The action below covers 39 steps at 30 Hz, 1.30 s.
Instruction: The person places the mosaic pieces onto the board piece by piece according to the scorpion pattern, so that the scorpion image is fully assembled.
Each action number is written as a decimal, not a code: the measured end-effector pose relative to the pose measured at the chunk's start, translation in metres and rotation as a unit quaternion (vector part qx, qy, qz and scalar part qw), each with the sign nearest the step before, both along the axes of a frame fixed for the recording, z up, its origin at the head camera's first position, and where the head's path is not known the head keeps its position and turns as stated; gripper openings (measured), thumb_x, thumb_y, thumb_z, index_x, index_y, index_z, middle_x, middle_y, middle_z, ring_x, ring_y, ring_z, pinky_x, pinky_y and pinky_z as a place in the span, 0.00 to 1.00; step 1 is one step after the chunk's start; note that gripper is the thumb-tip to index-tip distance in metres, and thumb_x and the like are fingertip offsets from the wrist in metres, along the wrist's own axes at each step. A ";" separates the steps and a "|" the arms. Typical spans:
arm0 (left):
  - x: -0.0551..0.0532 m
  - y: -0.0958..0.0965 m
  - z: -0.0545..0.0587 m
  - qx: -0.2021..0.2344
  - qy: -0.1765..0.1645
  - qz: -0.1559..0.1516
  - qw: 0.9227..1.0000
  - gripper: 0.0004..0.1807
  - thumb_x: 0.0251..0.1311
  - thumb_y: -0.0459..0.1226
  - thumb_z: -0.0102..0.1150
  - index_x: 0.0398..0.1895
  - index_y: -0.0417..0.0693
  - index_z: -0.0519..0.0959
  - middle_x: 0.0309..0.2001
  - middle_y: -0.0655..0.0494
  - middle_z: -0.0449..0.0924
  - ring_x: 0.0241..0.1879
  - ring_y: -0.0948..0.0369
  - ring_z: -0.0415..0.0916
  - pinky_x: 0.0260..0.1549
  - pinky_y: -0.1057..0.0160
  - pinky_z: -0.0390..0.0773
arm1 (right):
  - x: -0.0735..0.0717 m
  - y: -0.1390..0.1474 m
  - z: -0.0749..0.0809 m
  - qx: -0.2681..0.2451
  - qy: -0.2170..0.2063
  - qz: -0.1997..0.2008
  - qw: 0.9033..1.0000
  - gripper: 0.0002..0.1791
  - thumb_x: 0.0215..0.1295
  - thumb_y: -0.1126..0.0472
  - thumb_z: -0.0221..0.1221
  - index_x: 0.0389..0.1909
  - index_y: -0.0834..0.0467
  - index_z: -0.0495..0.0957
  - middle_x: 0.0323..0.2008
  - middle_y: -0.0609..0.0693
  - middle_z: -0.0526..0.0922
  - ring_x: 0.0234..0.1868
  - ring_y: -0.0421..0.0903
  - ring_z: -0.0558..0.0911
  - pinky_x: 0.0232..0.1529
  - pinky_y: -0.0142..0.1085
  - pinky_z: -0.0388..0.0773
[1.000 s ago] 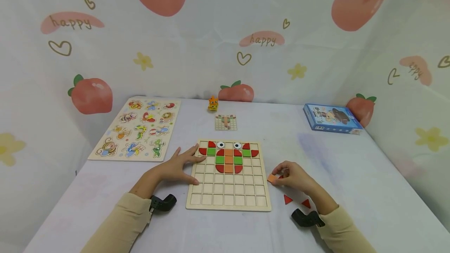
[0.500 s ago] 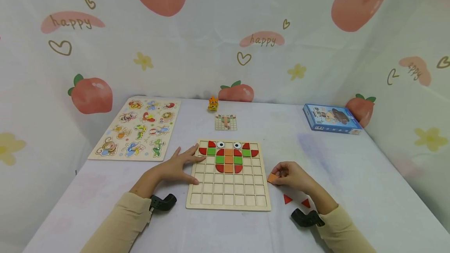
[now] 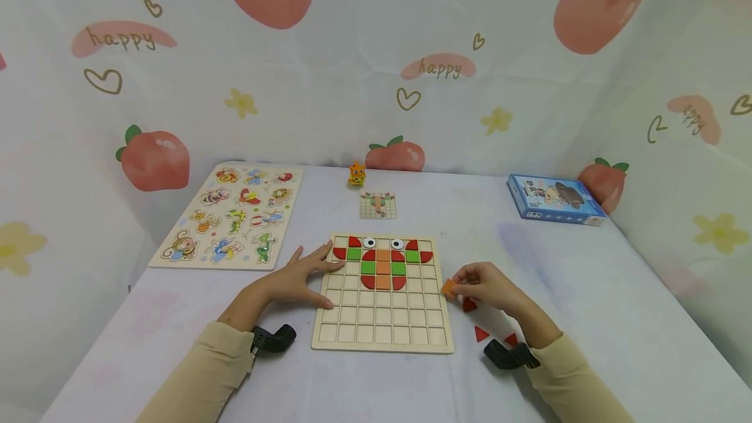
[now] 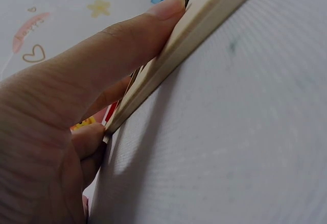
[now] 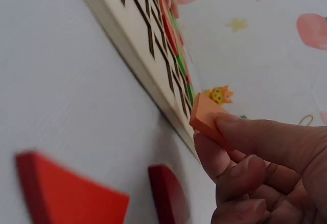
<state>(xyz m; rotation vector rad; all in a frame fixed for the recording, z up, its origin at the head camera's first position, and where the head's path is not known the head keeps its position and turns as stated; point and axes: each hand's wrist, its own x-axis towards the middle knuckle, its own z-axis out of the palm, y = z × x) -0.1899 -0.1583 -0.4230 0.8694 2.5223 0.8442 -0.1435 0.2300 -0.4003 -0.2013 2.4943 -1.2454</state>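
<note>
A wooden grid board (image 3: 382,333) lies in the middle of the table, with red, green and orange tiles and two eye tiles in its upper rows. My left hand (image 3: 298,277) rests on the board's left edge with its fingers spread; the left wrist view shows the thumb (image 4: 148,27) lying on the rim. Just off the right edge, my right hand (image 3: 484,286) pinches an orange square tile (image 5: 207,114) between thumb and fingertips. Under and near that hand lie red pieces: a dark red one (image 3: 469,305), a triangle (image 3: 481,333) and another (image 3: 512,339) partly behind the wrist camera.
Beyond the board lies a small pattern card (image 3: 378,205), with an orange toy figure (image 3: 356,173) behind it. An insect puzzle board (image 3: 226,217) is at the left. A blue box (image 3: 555,199) stands at the back right.
My right hand has moved up and slightly left with the orange tile, toward the board's right edge, uncovering the dark red piece beneath. The left hand stays in place.
</note>
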 end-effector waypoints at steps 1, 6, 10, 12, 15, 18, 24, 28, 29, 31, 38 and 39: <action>0.000 0.000 0.000 -0.001 -0.001 0.000 1.000 0.47 0.40 0.58 0.69 0.67 0.57 0.65 0.75 0.50 0.35 0.75 0.51 0.34 0.68 0.43 0.22 | -0.001 -0.002 0.001 -0.004 -0.001 0.006 1.000 0.12 0.59 0.60 0.61 0.37 0.66 0.78 0.26 0.51 0.81 0.22 0.42 0.71 0.19 0.31 0.69; 0.000 -0.001 -0.001 -0.002 -0.003 0.007 1.000 0.47 0.39 0.58 0.70 0.67 0.58 0.65 0.75 0.50 0.36 0.74 0.51 0.35 0.68 0.43 0.22 | -0.009 -0.014 0.003 -0.016 0.002 0.032 0.999 0.11 0.60 0.60 0.61 0.37 0.66 0.79 0.26 0.50 0.80 0.21 0.42 0.70 0.20 0.31 0.69; 0.000 -0.001 -0.002 0.000 -0.003 0.006 1.000 0.47 0.39 0.58 0.70 0.67 0.57 0.65 0.75 0.50 0.36 0.74 0.51 0.35 0.68 0.43 0.22 | -0.014 -0.027 0.005 -0.017 0.001 0.048 0.999 0.12 0.59 0.60 0.62 0.37 0.66 0.79 0.26 0.50 0.80 0.22 0.41 0.70 0.21 0.29 0.69; 0.000 0.000 -0.002 0.001 -0.002 0.004 1.000 0.47 0.39 0.58 0.70 0.67 0.57 0.65 0.75 0.50 0.35 0.74 0.51 0.35 0.68 0.43 0.22 | -0.016 -0.034 0.005 -0.016 0.003 0.060 0.998 0.13 0.59 0.59 0.62 0.37 0.66 0.80 0.27 0.50 0.82 0.22 0.41 0.71 0.21 0.28 0.69; 0.000 0.000 -0.002 0.001 -0.001 0.003 1.000 0.47 0.39 0.58 0.70 0.67 0.58 0.65 0.75 0.50 0.35 0.74 0.51 0.35 0.68 0.43 0.22 | -0.018 -0.043 0.006 -0.020 0.016 0.084 0.996 0.12 0.60 0.61 0.61 0.37 0.67 0.80 0.28 0.52 0.83 0.21 0.40 0.71 0.21 0.28 0.70; 0.000 0.000 -0.002 0.003 0.000 0.002 1.000 0.47 0.39 0.58 0.70 0.67 0.57 0.65 0.75 0.50 0.36 0.74 0.51 0.35 0.68 0.43 0.22 | -0.021 -0.052 0.005 -0.025 0.030 0.109 0.993 0.10 0.60 0.63 0.60 0.37 0.68 0.81 0.28 0.54 0.84 0.20 0.39 0.70 0.21 0.27 0.70; 0.000 0.001 -0.001 0.000 0.000 0.002 1.000 0.47 0.39 0.58 0.70 0.67 0.57 0.65 0.75 0.50 0.36 0.74 0.51 0.35 0.68 0.43 0.22 | -0.024 -0.068 0.002 -0.015 0.031 0.129 0.991 0.10 0.60 0.61 0.61 0.36 0.65 0.82 0.32 0.54 0.84 0.27 0.39 0.73 0.30 0.29 0.72; 0.000 0.001 0.000 0.002 -0.003 0.006 1.000 0.47 0.39 0.58 0.70 0.67 0.57 0.65 0.75 0.50 0.36 0.74 0.51 0.35 0.68 0.43 0.21 | -0.026 -0.079 -0.001 -0.012 0.018 0.130 0.991 0.09 0.59 0.60 0.62 0.35 0.62 0.82 0.32 0.52 0.84 0.29 0.40 0.73 0.32 0.30 0.71; 0.000 0.001 0.000 0.002 -0.003 0.006 1.000 0.47 0.39 0.58 0.70 0.67 0.58 0.65 0.75 0.50 0.36 0.75 0.51 0.35 0.68 0.43 0.21 | -0.026 -0.082 -0.002 -0.012 0.017 0.130 0.991 0.09 0.59 0.60 0.62 0.35 0.62 0.83 0.32 0.52 0.84 0.29 0.40 0.73 0.31 0.30 0.71; 0.000 0.001 0.000 0.003 -0.004 0.007 1.000 0.47 0.39 0.58 0.70 0.67 0.58 0.65 0.75 0.51 0.36 0.75 0.52 0.34 0.68 0.43 0.21 | -0.026 -0.087 -0.002 -0.018 0.016 0.134 0.991 0.09 0.58 0.61 0.63 0.35 0.63 0.82 0.30 0.51 0.84 0.28 0.40 0.73 0.30 0.29 0.71; 0.001 0.001 0.000 0.000 -0.002 0.009 1.000 0.47 0.39 0.58 0.70 0.67 0.58 0.65 0.75 0.50 0.37 0.75 0.51 0.35 0.68 0.43 0.22 | -0.025 -0.099 -0.006 -0.017 0.031 0.149 0.988 0.06 0.57 0.61 0.63 0.31 0.60 0.82 0.25 0.47 0.81 0.26 0.38 0.73 0.28 0.28 0.72; 0.001 0.001 0.000 0.000 -0.002 0.009 1.000 0.47 0.39 0.58 0.70 0.67 0.58 0.65 0.75 0.50 0.37 0.75 0.51 0.35 0.68 0.43 0.21 | -0.025 -0.100 -0.007 -0.017 0.032 0.147 0.988 0.05 0.57 0.61 0.63 0.30 0.60 0.82 0.25 0.46 0.80 0.26 0.39 0.73 0.28 0.28 0.72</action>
